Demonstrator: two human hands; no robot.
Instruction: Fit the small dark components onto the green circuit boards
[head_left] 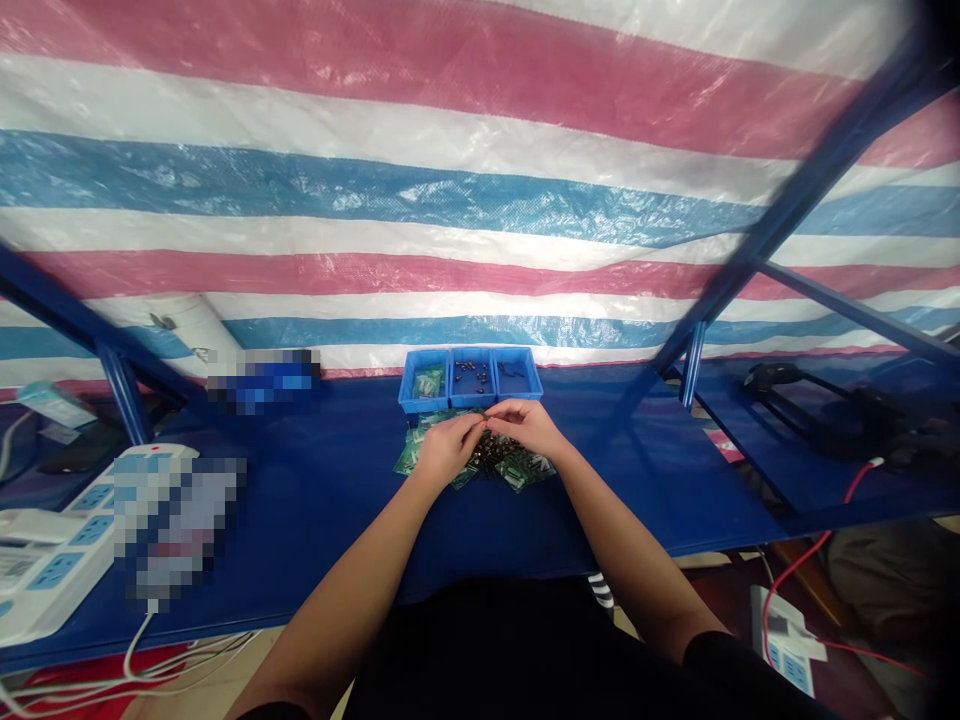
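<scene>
My left hand (pixel 448 447) and my right hand (pixel 526 423) meet over the middle of the blue table (pixel 322 500). Their fingertips are pinched together just above a heap of small dark parts (pixel 491 452). The heap lies on a scatter of small green packets (pixel 517 468). Whatever the fingers pinch is too small to name. Just beyond the hands stand three blue bins (pixel 471 378) side by side: the left one holds green packets, the middle and right ones hold a few dark parts.
A white power strip (pixel 52 560) with cables lies at the left front edge. Blue frame struts (pixel 757 250) slant down to the table at right and left. A dark device (pixel 817 405) sits at far right, with a red cable (pixel 795 570) below. A striped tarp hangs behind.
</scene>
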